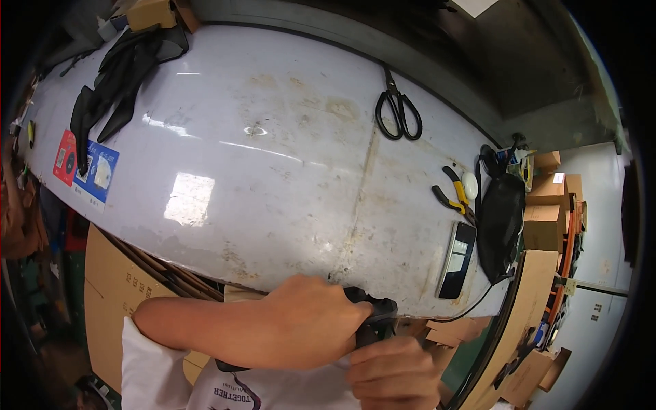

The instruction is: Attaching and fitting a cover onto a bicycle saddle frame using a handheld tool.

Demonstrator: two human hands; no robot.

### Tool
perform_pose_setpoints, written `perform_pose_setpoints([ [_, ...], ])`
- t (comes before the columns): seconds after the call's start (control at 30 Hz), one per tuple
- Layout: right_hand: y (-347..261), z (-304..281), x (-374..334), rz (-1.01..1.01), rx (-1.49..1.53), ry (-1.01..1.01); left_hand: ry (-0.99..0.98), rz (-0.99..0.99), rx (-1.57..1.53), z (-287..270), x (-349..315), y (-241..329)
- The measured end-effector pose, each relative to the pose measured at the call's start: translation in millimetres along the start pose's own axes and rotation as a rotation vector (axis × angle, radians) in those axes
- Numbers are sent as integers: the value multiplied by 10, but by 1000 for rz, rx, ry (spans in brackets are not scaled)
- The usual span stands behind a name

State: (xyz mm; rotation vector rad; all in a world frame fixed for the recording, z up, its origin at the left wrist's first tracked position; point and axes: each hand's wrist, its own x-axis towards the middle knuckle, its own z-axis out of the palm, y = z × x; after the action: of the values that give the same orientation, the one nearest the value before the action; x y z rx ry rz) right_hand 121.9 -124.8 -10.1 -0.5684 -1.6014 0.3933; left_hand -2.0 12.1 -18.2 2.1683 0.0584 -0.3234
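Observation:
Close to my body, at the near edge of the table, my left hand (316, 316) is closed on a dark black piece (374, 307). The part that shows is lumpy and sticks out past my knuckles; its kind cannot be made out. Just below and to the right, my right hand (395, 372) is curled with its fingers bent. What those fingers hold, if anything, is hidden. My left forearm crosses in front of my white shirt and covers part of the space between the hands and my body.
On the white table (287, 184) lie black-handled scissors (398, 113), yellow-and-black pliers (456, 195), a phone (457, 261) and a black pouch (501, 222) at the right. Black limp pieces (126, 75) and a red-and-blue card (85, 167) are at the left. Cardboard boxes (543, 212) stand beyond the right end.

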Motion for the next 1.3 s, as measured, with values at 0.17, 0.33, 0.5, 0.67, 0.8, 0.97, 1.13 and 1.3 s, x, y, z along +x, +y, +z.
perform_pose_setpoints([
  [0.17, 130, -192, -36, -16, 327, -16, -12, -26, -49, -16, -19, 15],
  [0.33, 89, -253, -60, -117, 153, -79, -13, -13, -87, -53, -10, 5],
  [0.5, -14, -222, 33, -7, 41, -220, -56, -57, -66, -108, -14, 51],
  [0.67, 145, -130, -159, -84, 34, 182, 20, -50, -98, -121, 2, 18],
  [0.8, 158, -247, -200, -188, 160, 87, 35, -29, -66, -74, -11, 19],
  [0.97, 79, -279, -144, -150, -63, -74, 20, -25, -94, -134, 19, 64],
  [1.13, 124, -149, -272, 6, 180, 417, -12, -69, -119, -137, -4, 50],
  [1.3, 276, -67, -315, -262, -51, 208, 17, -57, -90, -150, -90, 43],
])
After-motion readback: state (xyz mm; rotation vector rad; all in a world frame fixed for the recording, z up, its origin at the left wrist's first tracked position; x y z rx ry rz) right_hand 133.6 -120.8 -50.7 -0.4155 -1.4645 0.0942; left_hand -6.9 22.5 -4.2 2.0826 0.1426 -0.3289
